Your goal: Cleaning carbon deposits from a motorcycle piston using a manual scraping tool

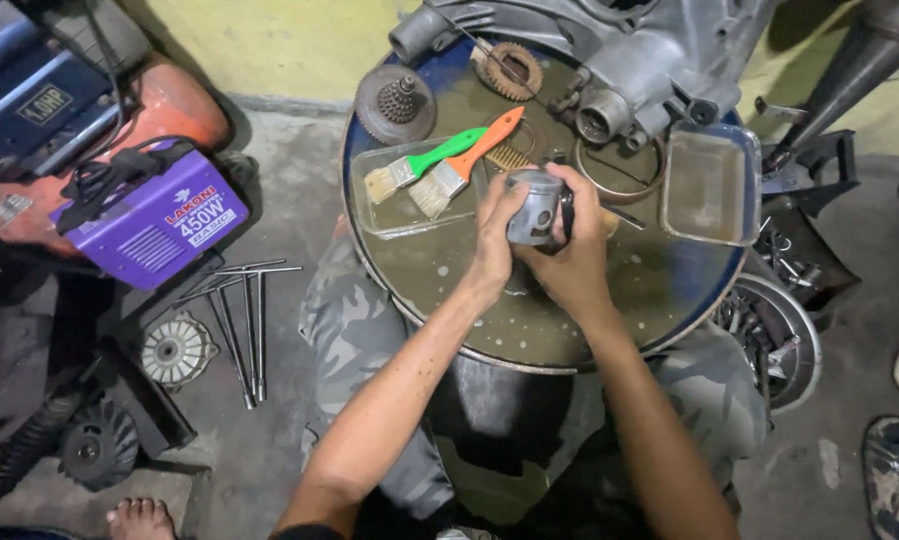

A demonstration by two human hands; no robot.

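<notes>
Grey metal, cylindrical and ringed near its top: the piston [535,207] is held above the middle of the round oily drum-top worktop [529,320]. We find the left hand [494,235] wrapped round its left side and the right hand [574,245] closed on its right side, both grips shut firmly on the part. We judge the step in hand to be inspection or cleaning of the piston; the next move calls for a steady hold while one hand frees itself. To the left, a clear shallow rectangular tray [389,215] carries a green-handled brush [419,163] and an orange-handled brush [466,160]. To the far right, a second rectangular metal tray [709,185] appears to hold only murky liquid.
</notes>
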